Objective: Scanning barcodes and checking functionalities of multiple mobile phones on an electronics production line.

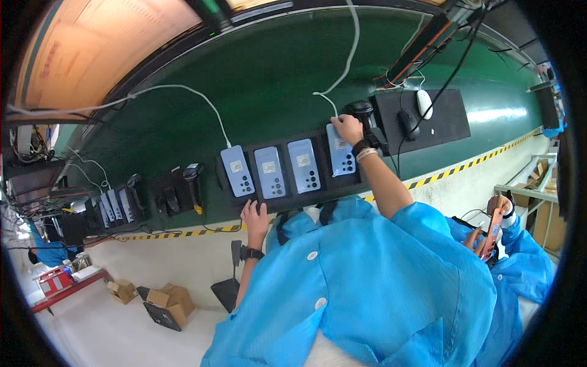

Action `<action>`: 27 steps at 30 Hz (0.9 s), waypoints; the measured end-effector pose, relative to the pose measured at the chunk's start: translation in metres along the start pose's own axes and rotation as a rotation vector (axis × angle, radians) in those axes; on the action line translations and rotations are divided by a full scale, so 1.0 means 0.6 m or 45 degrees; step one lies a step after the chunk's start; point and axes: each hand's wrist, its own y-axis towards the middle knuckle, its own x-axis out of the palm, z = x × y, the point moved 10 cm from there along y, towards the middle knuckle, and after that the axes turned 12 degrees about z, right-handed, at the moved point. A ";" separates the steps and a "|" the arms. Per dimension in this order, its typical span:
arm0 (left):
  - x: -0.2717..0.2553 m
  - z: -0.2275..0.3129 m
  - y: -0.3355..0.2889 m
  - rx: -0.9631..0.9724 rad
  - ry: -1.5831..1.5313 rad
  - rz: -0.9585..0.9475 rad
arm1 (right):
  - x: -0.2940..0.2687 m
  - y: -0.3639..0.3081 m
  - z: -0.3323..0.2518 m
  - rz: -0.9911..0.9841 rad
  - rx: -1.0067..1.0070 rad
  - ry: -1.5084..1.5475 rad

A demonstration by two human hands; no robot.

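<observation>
Several light-blue smartphones lie face down in a row on a black mat [286, 160], each with a small white label. My right hand [348, 129] is at the top end of the rightmost phone [342, 150], its fingers closed around the plug of a white charging cable [335, 105]. My left hand [254, 219] rests at the mat's front edge, fingers spread, holding nothing, just below the leftmost phone [237, 170]. That phone has a white cable [215, 113] at its top end. Between them lie two phones, one [269, 171] and another [304, 164], with no cable attached.
A black barcode scanner [361, 113] stands beside my right hand. Further right are a white mouse [424, 104] and a dark mouse [408, 124] on a black pad. Another scanner [193, 174] is left. A co-worker's hand [500, 205] holds an orange-red phone [491, 235].
</observation>
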 end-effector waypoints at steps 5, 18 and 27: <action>-0.053 -0.044 0.020 0.015 -0.319 -0.027 | -0.042 -0.027 -0.036 0.223 -0.305 0.111; -0.084 -0.061 0.013 0.219 -0.379 -0.024 | -0.059 -0.006 -0.083 0.440 -0.020 -0.301; -0.185 -0.092 0.054 0.066 -0.467 0.250 | 0.239 -0.156 -0.437 -0.031 -0.572 0.444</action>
